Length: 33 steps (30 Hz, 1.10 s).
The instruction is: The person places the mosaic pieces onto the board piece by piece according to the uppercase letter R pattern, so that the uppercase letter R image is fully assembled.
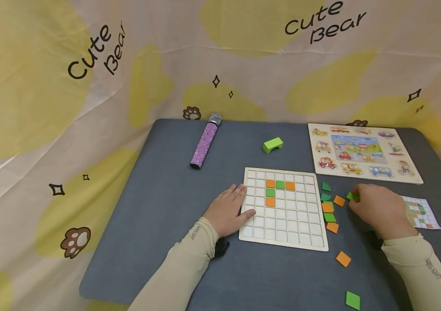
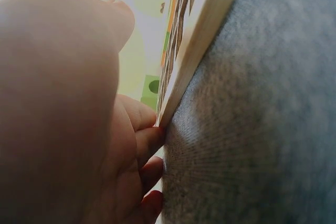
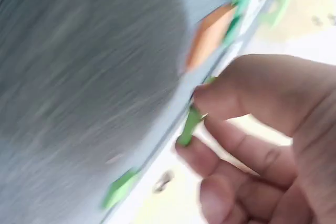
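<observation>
Left hand, fingers straight, touches board, likely steadying it; right hand pinches green tile, loose tiles nearby, probably for reach.

Board seen nearly edge-on, its pale wooden rim running slantwise. Left hand on the left side of the board, large, palm area shadowed and soft in focus. Fingers reach the board's lower end; one fingertip touches the rim there, two others sit below that end. Narrow slivers of an orange tile and a green tile show along the board's face. Green block, round dark hollow, beyond the board. Patterned backdrop behind the board, overexposed. Grey tabletop right of the board, blurred.
</observation>
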Available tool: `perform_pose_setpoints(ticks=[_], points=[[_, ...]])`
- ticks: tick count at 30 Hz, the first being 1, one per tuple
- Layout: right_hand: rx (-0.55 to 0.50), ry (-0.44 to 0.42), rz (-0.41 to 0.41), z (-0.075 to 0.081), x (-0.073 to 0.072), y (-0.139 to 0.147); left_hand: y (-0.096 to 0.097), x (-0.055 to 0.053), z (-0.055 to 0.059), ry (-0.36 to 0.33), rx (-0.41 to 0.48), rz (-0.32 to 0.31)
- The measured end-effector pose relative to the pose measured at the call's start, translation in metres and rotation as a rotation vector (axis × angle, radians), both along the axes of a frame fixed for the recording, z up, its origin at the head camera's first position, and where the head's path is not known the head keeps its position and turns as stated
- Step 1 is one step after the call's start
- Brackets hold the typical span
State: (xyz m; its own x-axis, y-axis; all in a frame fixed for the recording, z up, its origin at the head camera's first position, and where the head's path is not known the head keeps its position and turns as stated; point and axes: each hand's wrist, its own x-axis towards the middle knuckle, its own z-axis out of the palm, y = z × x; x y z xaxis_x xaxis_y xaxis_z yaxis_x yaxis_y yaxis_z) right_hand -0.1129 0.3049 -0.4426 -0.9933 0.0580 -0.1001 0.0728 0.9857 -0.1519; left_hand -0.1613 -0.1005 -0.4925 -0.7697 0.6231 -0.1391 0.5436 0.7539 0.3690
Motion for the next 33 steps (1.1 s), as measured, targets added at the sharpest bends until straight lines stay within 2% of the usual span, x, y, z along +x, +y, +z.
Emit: perform_pose_setpoints(ticks=[3,5,8,11,16,20,25,28,33], points=[[-0.007,0.097,0.129,0.004,0.0,-0.02,0.001,0.0,0.0,-0.004,-0.001,0.002],[-0.017,0.146,0.243,0.008,-0.001,-0.038,0.001,0.0,0.0,0.0,-0.005,0.004],[-0.042,0.176,0.401,0.01,-0.005,-0.062,0.001,-0.001,0.001,0.007,-0.002,0.003],[-0.083,0.171,0.5,0.005,-0.009,-0.082,0.001,-0.001,0.0,0.007,0.001,0.0],[-0.138,0.19,0.618,-0.007,-0.016,-0.105,0.0,0.0,-0.001,0.005,-0.009,0.001],[-0.122,0.191,0.671,-0.011,-0.021,-0.118,0.002,0.0,-0.001,-0.002,-0.015,0.005],[-0.058,0.171,0.7,-0.013,-0.026,-0.127,0.003,-0.001,-0.004,0.007,-0.029,0.007],[-0.043,0.141,0.696,-0.013,-0.026,-0.131,0.003,-0.002,-0.006,0.01,-0.025,0.009],[-0.08,0.108,0.663,-0.006,-0.021,-0.127,0.002,-0.002,-0.005,0.014,-0.015,0.002]])
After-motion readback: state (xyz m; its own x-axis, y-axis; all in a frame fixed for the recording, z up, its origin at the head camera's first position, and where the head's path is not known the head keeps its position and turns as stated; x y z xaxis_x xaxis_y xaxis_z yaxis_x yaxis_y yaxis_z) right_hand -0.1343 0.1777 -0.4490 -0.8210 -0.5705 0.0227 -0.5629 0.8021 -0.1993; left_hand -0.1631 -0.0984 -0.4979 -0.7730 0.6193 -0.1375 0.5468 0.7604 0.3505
